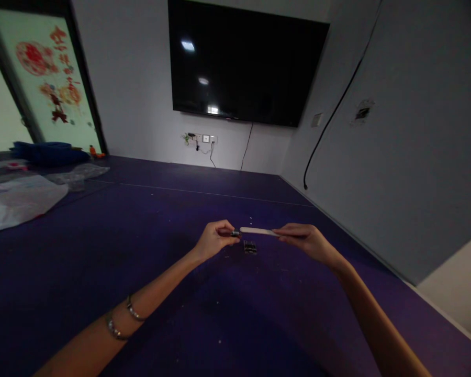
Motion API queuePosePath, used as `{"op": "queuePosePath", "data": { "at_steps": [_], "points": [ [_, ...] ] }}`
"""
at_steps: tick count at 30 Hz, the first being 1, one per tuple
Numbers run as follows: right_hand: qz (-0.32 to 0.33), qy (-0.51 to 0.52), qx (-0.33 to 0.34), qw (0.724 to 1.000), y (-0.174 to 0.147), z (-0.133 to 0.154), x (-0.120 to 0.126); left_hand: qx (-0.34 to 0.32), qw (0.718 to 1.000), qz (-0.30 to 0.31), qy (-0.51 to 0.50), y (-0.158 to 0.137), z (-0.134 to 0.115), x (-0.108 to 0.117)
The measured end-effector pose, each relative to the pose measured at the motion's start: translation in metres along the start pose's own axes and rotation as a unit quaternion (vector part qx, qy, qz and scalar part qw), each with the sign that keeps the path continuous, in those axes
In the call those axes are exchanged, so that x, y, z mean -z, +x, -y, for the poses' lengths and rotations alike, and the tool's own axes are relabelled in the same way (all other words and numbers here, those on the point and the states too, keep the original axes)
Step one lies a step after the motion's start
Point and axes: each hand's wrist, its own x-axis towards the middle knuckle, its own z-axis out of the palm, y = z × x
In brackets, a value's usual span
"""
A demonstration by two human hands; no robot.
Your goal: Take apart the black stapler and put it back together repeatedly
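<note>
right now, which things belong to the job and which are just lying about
Job, apparently: small metallic piece in left hand; pale stick in right hand; probably dark block on purple surface.
Lying about, seemingly: white plastic sheet, blue bundle, orange object.

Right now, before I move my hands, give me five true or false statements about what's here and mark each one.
1. The right hand holds a pale stick. True.
2. The left hand holds nothing. False: the left hand pinches a small dark item.
3. A small square piece lies on the purple surface. True.
4. The left arm is bare. False: it wears two bracelets.
5. The wall screen hangs above the sockets. True.
</note>
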Motion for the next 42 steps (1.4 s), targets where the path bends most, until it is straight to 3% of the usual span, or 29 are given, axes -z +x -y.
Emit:
{"op": "queuePosePath", "data": {
  "at_steps": [5,10,14,19,24,28,42],
  "points": [
    [0.016,0.007,0.01,1.0,0.0009,-0.0007,-0.0004,0.001,1.0,-0.002,0.0,0.0,0.0019,-0.0002],
    [-0.014,-0.004,0.005,1.0,0.001,-0.0026,-0.0022,-0.004,1.0,0.003,-0.007,0.0004,0.0037,-0.0008],
    [0.017,0.022,0.012,1.0,0.0006,-0.0011,-0.0038,0.0,1.0,-0.008,-0.004,0.0005,0.0032,-0.0017],
    [-0.007,0.005,-0.008,1.0,0.0009,0.0009,-0.0038,0.003,1.0,0.002,-0.015,-0.0005,0.0019,-0.0026],
    [0.034,0.032,0.013,0.999,0.0009,0.0022,-0.0035,0.002,1.0,0.0,-0.007,-0.0012,0.0025,-0.004],
    [0.007,0.024,-0.007,1.0,0.001,0.003,-0.0036,-0.001,1.0,0.006,-0.017,-0.0021,0.002,-0.0045],
    [0.026,0.015,0.003,1.0,0.0016,0.0062,-0.003,0.002,1.0,0.012,-0.012,-0.0033,0.0023,-0.0049]
  ]
}}
